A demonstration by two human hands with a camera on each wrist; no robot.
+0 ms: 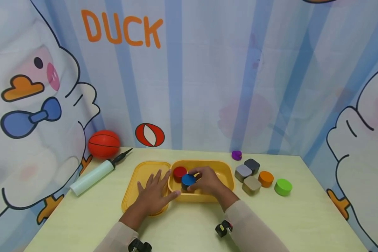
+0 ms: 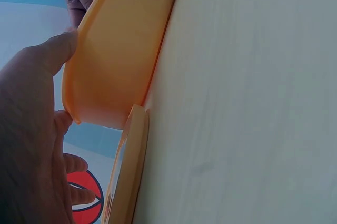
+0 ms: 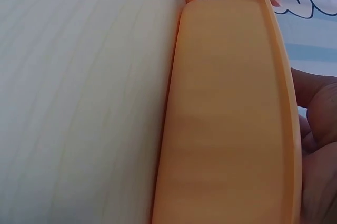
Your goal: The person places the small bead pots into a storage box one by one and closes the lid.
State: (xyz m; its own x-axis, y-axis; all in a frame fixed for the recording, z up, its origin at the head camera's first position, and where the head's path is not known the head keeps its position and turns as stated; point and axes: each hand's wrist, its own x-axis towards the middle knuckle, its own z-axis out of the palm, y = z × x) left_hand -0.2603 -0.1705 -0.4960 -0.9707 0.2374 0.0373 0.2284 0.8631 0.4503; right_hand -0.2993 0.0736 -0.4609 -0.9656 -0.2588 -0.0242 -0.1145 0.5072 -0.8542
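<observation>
I found my right hand [image 1: 208, 180] pinching the blue round block [image 1: 188, 179] between thumb and fingers, inside the left half of the yellow box [image 1: 196, 198]. The red round block [image 1: 179, 172] stood just behind it and slightly to the left. Whether the blue block bore on the box floor could not be determined, as my fingers and shadow covered its base. My left hand [image 1: 155, 196] lay spread over the yellow lid [image 1: 133, 185], its thumb touching the box rim at the near left corner, consistent in my judgement with steadying the box. The lid lay flat on the table [image 1: 189, 227], directly left of the box. To the right of the box, five further blocks were noted: light grey [image 1: 243, 172], dark grey [image 1: 252, 165], beige [image 1: 252, 185], orange [image 1: 266, 178] and green [image 1: 283, 187]. I assessed the step in hand as positioning the blue block beside the red one; these views alone did not settle whether it was being set down or taken up. If it was being set down, the next move called for a level seat and a gentle release, without nudging the red block.
</observation>
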